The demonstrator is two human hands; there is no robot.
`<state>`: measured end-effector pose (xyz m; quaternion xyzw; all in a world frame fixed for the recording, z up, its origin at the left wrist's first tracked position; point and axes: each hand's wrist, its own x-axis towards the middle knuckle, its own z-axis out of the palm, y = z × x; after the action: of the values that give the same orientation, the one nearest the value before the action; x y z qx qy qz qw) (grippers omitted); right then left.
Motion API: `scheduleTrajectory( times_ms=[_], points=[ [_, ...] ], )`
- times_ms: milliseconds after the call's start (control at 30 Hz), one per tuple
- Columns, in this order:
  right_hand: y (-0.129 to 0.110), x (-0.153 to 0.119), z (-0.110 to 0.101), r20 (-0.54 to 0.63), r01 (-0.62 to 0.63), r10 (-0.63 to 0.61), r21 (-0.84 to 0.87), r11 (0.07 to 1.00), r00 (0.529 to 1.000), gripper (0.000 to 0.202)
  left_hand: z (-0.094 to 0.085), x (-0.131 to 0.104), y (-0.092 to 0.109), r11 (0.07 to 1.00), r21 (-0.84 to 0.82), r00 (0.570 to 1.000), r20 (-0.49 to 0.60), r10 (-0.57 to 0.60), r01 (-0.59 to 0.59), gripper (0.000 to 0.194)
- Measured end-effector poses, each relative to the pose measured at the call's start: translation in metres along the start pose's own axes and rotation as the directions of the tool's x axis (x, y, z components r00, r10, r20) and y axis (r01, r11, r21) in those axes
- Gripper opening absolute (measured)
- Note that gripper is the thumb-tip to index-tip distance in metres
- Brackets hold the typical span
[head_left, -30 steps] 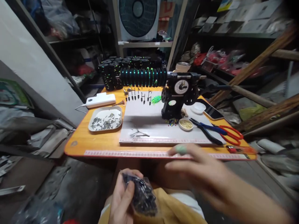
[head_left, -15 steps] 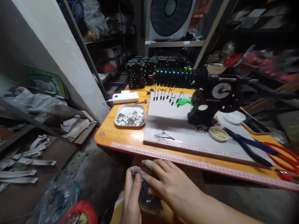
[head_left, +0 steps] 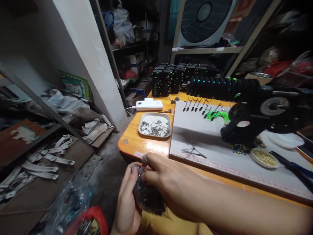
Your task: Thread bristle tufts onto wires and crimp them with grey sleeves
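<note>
A clear plastic bag of dark small pieces is between my hands, below the table's front edge. My left hand wraps its left side, thumb on top. My right hand has its fingers curled on the bag's upper end, with a pale wrap on one finger. Behind them on the orange table lies a white tray of small metal pieces. A white board holds thin dark sticks, a row of black-tipped pieces and bright green strands.
A black machine carrying a ribbed roll stands at the right, beside a dish and pliers. Stacked black spools and a white power strip are at the back. A red-rimmed bag is lower left.
The view has turned left, so the table and machine appear farther right. My right hand's fingers have curled in more at the bag's upper end, and both hands still hold it.
</note>
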<state>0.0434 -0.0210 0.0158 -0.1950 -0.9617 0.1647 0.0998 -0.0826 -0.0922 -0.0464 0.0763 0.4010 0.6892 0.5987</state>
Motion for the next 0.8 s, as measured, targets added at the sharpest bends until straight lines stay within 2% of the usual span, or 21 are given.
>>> scheduleTrajectory(
  times_ms=[200,267,333,400,467,533,667,800],
  points=[
    [0.009,0.025,-0.025,-0.156,0.004,0.046,0.305,0.952,0.987,0.023,0.024,0.019,0.023,0.977,-0.205,0.998,0.016,-0.062,0.064,0.025],
    [0.013,0.029,-0.034,-0.203,0.014,0.06,0.344,0.939,0.977,0.024,0.028,0.025,0.025,0.966,-0.248,0.997,0.009,-0.078,0.077,0.026],
    [0.02,0.032,-0.045,-0.224,0.019,0.064,0.348,0.937,0.973,0.021,0.031,0.029,0.026,0.964,-0.257,0.995,-0.041,-0.086,0.072,0.023],
    [0.033,0.037,-0.057,-0.203,-0.02,0.079,0.277,0.961,0.976,0.019,0.032,0.033,0.026,0.967,-0.245,0.986,-0.134,-0.101,0.066,0.019],
    [0.053,0.042,-0.066,-0.168,-0.123,0.141,0.115,0.986,0.976,0.02,0.032,0.036,0.025,0.971,-0.231,0.969,-0.22,-0.111,0.059,0.019],
    [0.075,0.047,-0.068,-0.134,-0.183,0.186,0.035,0.982,0.973,0.019,0.03,0.036,0.024,0.973,-0.225,0.959,-0.258,-0.115,0.056,0.021],
    [0.11,0.049,-0.053,-0.038,-0.243,0.241,-0.08,0.967,0.97,0.013,0.028,0.031,0.023,0.973,-0.21,0.943,-0.292,-0.16,0.1,0.024],
    [0.123,0.047,-0.035,0.025,-0.27,0.278,-0.167,0.948,0.96,0.024,0.03,0.025,0.025,0.978,-0.172,0.924,-0.343,-0.17,0.116,0.029]
  ],
)
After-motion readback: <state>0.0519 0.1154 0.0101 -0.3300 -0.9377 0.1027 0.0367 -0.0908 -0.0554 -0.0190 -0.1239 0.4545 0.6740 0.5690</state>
